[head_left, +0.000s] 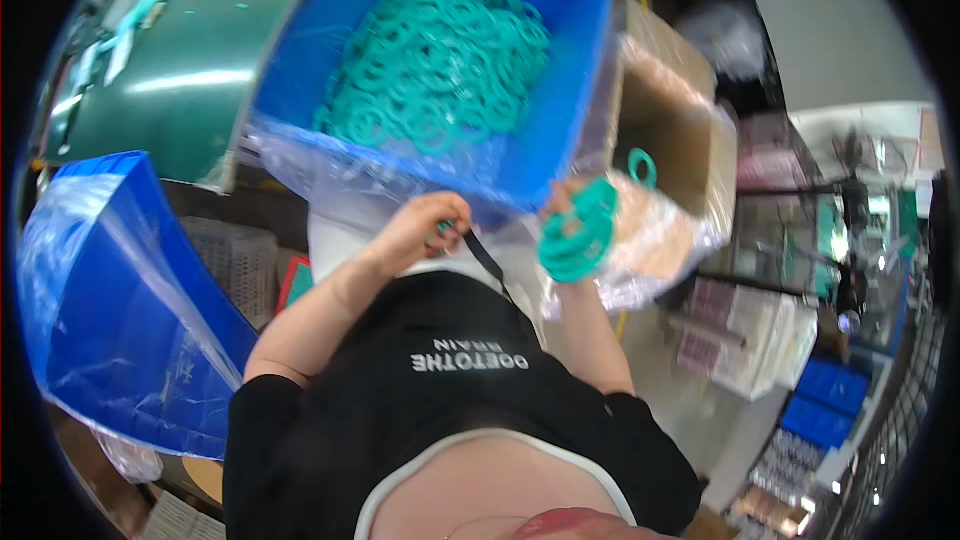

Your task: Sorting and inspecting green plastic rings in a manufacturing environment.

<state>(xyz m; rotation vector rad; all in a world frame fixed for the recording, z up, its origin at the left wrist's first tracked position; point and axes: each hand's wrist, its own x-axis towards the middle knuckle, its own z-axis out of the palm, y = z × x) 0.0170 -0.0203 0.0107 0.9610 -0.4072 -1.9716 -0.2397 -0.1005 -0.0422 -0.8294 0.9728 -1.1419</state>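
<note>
Left fingers (453,206) clasp a green piece (444,228); green rings (585,235) bunch below right fingers (562,192), whose grip is unclear.

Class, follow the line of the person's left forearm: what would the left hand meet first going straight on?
Most likely the near side of the blue bin, just ahead of the left hand, though one view leaves depth unclear.

Bare left forearm (325,310) angled far and right, elbow bent; bare left grip (425,225) curled, fingertips drawn in. Bare right forearm (592,340) points far, slightly left; bare right grip (563,196) mostly hidden, fingers blurred.
</note>
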